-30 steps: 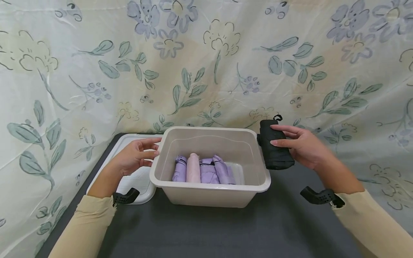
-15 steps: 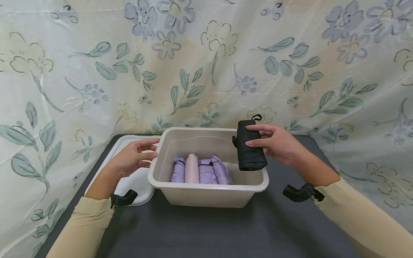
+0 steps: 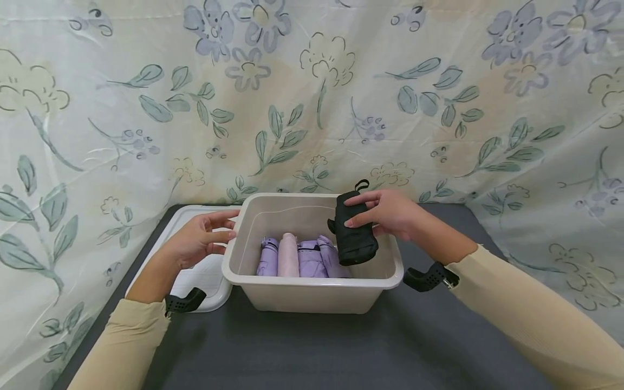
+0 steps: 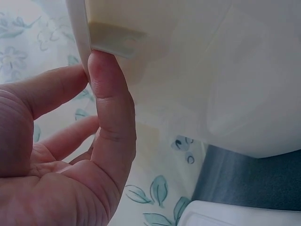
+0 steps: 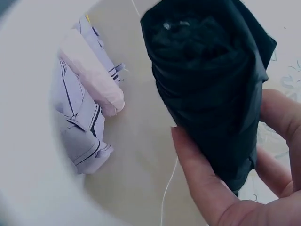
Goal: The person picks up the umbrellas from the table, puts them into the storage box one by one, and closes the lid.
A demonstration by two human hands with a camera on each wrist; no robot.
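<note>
A black folded umbrella [image 3: 357, 233] with a wrist loop at its top tilts over the right part of a beige plastic bin [image 3: 317, 295]. My right hand [image 3: 392, 214] grips it from the right; in the right wrist view the thumb and fingers lie on opposite sides of its dark fabric [image 5: 211, 89]. At the bin's left end my left hand [image 3: 202, 238] pinches the rim [image 4: 81, 33] between thumb and fingers. Inside the bin, a pale pink rolled umbrella [image 3: 288, 255] stands among several lilac folded umbrellas [image 3: 312, 260], grouped from the left to the middle.
A white lid [image 3: 205, 295] lies on the dark grey tabletop [image 3: 312, 352], left of the bin and partly under its rim. Behind the table hangs a flower-printed cloth [image 3: 287, 81]. Each wrist carries a black camera band [image 3: 431, 277].
My right hand has carried the black umbrella leftward from beyond the bin's right rim to over its inside, then slightly lower. My left hand keeps its place on the rim.
</note>
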